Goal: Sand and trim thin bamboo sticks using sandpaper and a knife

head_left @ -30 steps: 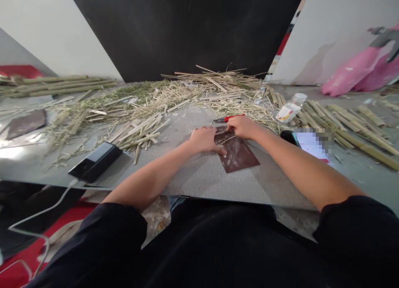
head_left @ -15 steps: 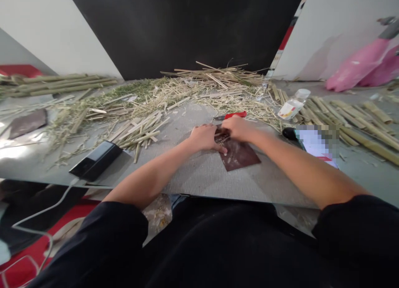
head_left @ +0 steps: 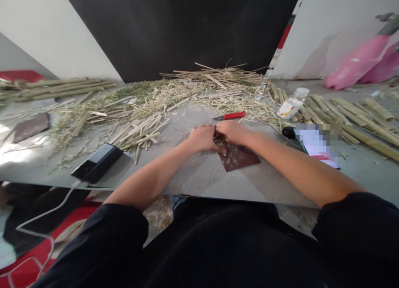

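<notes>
A dark brown sheet that looks like sandpaper [head_left: 240,157] lies on the grey board, dusted with pale powder. My left hand [head_left: 204,138] grips its left side, thumb pressed on top and fingers curled at the far edge. Close against it, my right hand [head_left: 232,132] is closed over the sheet's far part. What its fingers pinch is hidden behind the knuckles. Just beyond both hands lies a red-handled utility knife [head_left: 233,115].
Bamboo shavings [head_left: 174,92] and split strips [head_left: 145,132] cover the back and left. A black power bank [head_left: 97,162] with a cable sits left. On the right are a clear bottle [head_left: 291,105], a phone [head_left: 319,144] and bamboo lengths [head_left: 358,121]. Another brown sheet [head_left: 32,127] lies far left.
My right hand has shifted slightly left and nearer, closer to my left hand, uncovering more of the red knife. My left hand stays in place on the sheet.
</notes>
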`<act>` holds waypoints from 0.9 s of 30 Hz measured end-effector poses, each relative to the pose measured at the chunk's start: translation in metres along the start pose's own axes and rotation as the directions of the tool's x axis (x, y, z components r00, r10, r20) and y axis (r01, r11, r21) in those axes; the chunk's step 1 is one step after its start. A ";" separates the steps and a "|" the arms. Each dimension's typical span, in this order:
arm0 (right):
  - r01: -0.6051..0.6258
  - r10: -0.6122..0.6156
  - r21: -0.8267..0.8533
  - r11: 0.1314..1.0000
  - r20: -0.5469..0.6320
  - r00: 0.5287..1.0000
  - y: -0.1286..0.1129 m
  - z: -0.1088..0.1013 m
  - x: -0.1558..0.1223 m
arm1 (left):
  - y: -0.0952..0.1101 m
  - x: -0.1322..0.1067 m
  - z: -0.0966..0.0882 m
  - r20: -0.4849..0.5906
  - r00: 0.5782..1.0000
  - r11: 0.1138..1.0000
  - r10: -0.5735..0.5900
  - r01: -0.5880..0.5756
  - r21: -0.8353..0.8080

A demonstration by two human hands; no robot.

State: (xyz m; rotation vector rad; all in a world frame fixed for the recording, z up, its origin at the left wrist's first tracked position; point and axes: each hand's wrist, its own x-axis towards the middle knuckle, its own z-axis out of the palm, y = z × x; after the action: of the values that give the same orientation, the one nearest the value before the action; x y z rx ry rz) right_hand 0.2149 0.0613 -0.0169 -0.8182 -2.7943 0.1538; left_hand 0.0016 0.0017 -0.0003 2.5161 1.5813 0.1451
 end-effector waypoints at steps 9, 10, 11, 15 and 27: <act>-0.123 0.123 0.001 0.992 -0.038 0.992 0.026 -0.005 -0.015 | 0.001 0.000 -0.004 0.024 1.000 1.000 0.010 -0.010 -0.014; -0.075 0.074 -0.007 0.997 -0.030 0.997 0.014 0.000 -0.007 | 0.000 0.000 -0.004 0.022 1.000 1.000 0.005 -0.004 -0.007; -0.047 0.046 -0.026 0.999 -0.029 0.999 0.001 0.004 0.001 | 0.000 0.000 -0.004 0.024 1.000 1.000 -0.006 0.006 0.001; -0.005 0.005 -0.040 0.999 -0.007 1.000 -0.021 0.008 0.015 | 0.002 -0.003 -0.005 0.010 1.000 0.999 0.009 -0.009 0.047; -0.310 0.594 0.744 0.591 -0.142 0.792 -0.012 -0.045 -0.044 | -0.004 -0.027 -0.026 -0.613 0.748 0.923 -0.255 0.000 -0.385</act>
State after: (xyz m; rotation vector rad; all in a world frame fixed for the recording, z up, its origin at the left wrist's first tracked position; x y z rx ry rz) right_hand 0.2555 0.0289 0.0201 -1.1756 -1.8372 0.9590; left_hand -0.0185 -0.0186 0.0246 2.1430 1.7181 1.3082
